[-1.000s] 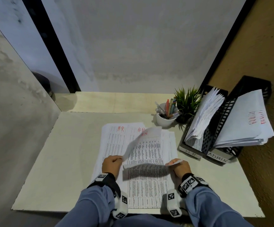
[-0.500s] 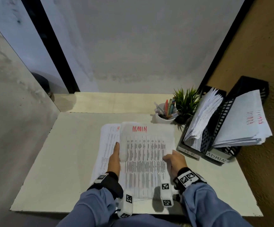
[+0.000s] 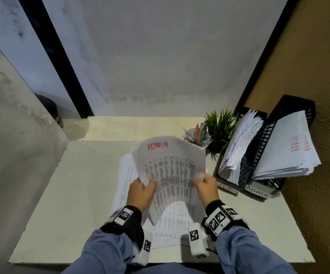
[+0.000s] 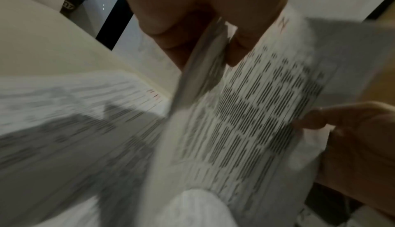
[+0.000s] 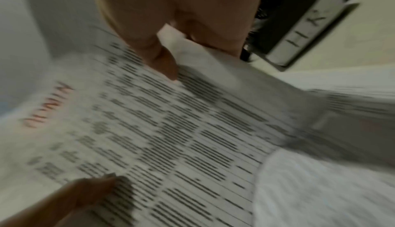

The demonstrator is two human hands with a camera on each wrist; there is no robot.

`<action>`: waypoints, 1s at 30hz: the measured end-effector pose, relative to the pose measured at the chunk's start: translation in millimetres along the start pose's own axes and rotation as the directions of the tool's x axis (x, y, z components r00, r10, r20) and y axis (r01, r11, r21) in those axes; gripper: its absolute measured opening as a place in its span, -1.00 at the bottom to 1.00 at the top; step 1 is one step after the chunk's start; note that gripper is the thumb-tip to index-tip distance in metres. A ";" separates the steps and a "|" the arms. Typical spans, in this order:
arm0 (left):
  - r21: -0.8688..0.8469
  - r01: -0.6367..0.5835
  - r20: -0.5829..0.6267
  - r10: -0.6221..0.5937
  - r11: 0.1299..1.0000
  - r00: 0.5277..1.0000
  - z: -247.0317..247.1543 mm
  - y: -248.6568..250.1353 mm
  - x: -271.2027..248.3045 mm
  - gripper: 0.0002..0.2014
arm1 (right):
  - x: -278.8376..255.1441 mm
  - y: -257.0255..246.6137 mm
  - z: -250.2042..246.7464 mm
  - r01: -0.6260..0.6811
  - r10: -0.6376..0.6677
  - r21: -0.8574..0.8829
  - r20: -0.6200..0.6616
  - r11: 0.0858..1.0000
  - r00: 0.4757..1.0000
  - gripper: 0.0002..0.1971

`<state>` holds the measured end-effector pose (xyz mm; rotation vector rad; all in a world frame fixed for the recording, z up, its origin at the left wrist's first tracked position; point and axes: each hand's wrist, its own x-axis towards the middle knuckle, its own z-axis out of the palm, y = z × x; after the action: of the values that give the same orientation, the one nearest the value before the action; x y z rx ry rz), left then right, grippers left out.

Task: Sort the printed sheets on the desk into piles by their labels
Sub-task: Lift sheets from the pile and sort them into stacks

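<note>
A small stack of printed sheets topped by one marked ADMIN in red [image 3: 170, 167] is lifted off the desk and bowed into an arch. My left hand [image 3: 143, 187] grips its left edge, thumb on top [image 4: 241, 44]. My right hand [image 3: 204, 182] pinches the right edge, thumb on the print [image 5: 164, 61]. Under the lifted stack more printed sheets [image 3: 124, 180] lie flat on the desk [image 3: 71, 184]. At the right stand two black file trays: one labelled HR [image 3: 245, 165] and one labelled ADMIN [image 3: 259, 193], both holding paper.
A white cup of pens [image 3: 196, 135] and a small green plant [image 3: 220, 125] stand behind the sheets, left of the trays. A wall panel closes the desk's left side, and a brown wall the right.
A sheet was turned over and laid down, showing the ADMIN label on top. Both hands then took the stack by its side edges and raised it off the desk, bending it.
</note>
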<state>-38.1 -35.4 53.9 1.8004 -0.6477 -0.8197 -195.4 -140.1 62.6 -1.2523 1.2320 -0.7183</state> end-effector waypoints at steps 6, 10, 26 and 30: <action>0.038 -0.003 0.158 -0.003 0.999 0.987 -1.3 36.0 3.7 -0.77 | 6.6 -27.8 -33.8 0.102 -0.098 -0.116 0.042 0.988 0.994 -0.83; 0.023 -0.200 0.218 0.190 0.980 0.957 13.1 105.0 2.3 -0.80 | 13.3 -73.4 -83.7 0.350 -0.354 -0.055 -0.099 0.935 0.930 -0.68; 0.255 -0.760 0.406 0.647 0.598 0.646 197.1 225.0 -22.1 -0.62 | 53.9 -67.1 -224.6 -0.139 0.052 -0.105 -0.586 0.985 0.808 -0.68; 0.352 -0.734 0.456 0.579 0.581 0.676 228.9 216.7 -18.8 -0.56 | 53.8 -71.2 -222.1 -0.065 -0.103 -0.293 -0.522 0.954 0.847 -0.74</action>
<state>-240.4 -227.1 202.3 1.6624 -1.7726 -0.3863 -376.8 -273.2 144.2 -1.3586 1.8453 -0.9611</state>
